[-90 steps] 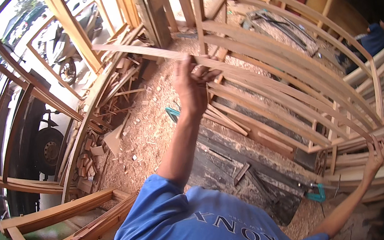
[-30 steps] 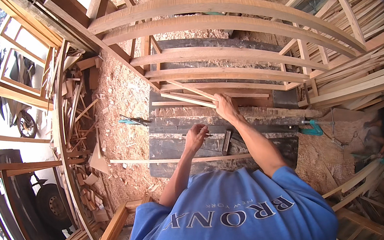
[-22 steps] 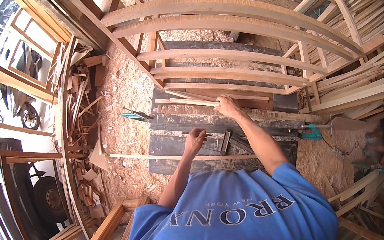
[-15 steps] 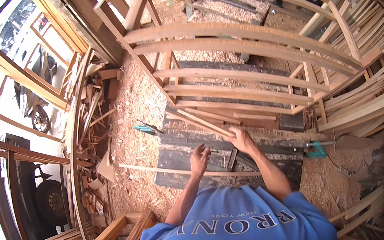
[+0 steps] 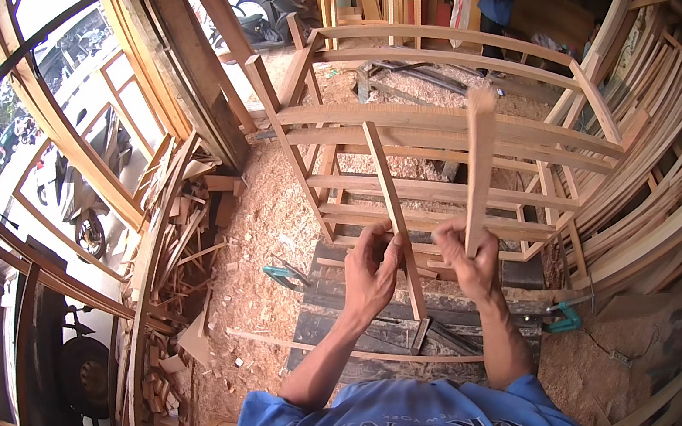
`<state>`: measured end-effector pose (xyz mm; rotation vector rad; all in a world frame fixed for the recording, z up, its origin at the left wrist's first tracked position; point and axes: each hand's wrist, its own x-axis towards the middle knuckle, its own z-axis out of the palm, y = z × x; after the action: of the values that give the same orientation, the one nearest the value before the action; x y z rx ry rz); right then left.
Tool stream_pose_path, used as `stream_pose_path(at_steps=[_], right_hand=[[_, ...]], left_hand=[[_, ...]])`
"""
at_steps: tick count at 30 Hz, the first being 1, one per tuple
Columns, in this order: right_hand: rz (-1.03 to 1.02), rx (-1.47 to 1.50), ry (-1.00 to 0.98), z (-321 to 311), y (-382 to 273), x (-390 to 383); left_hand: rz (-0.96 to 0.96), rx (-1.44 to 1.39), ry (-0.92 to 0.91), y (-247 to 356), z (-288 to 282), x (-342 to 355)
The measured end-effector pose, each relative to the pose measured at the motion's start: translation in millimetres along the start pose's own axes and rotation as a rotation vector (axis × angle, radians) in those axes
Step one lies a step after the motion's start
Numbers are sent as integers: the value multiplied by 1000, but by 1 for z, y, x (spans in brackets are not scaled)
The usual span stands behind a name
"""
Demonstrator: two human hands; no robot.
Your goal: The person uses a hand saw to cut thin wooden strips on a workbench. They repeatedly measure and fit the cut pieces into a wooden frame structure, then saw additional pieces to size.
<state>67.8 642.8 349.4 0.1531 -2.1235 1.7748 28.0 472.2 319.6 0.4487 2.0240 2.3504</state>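
Note:
My left hand (image 5: 372, 274) grips a slim wooden stick (image 5: 384, 171), held upright beside a second, wider wooden strip (image 5: 479, 148). The wider one is in my right hand (image 5: 469, 262), its upper end blurred. Both pieces stand in front of a wooden frame (image 5: 292, 158) with several long slats that look curved through the lens. Beneath my hands lies a dark, dust-covered work board (image 5: 310, 359), with a metal bar (image 5: 421, 336) on it and a teal clamp (image 5: 284, 274) at its left. Another teal clamp (image 5: 563, 318) sits at its right.
A person (image 5: 494, 0) in blue stands at the back right, holding a pale bag. Scrap wood (image 5: 172, 265) and leaning frames line the left, by parked vehicles (image 5: 76, 178). Long strips (image 5: 669, 164) are piled at the right. Wood shavings (image 5: 219, 222) cover the floor.
Both hands have risen, the two wooden pieces now upright and apart. My left hand has closed on the slimmer one. The view has tilted up, showing more of the back and the other person.

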Motion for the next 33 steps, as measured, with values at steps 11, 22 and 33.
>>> stream_pose_path(at_steps=[11, 22, 33], right_hand=[[-111, -132, -365, 38, -55, 92], [26, -282, -14, 47, -70, 63], [84, 201, -20, 72, -86, 282]], left_hand=[[-60, -328, -128, 64, -30, -16], [33, -281, -393, 72, -47, -7], [264, -251, -47, 74, -101, 122]])
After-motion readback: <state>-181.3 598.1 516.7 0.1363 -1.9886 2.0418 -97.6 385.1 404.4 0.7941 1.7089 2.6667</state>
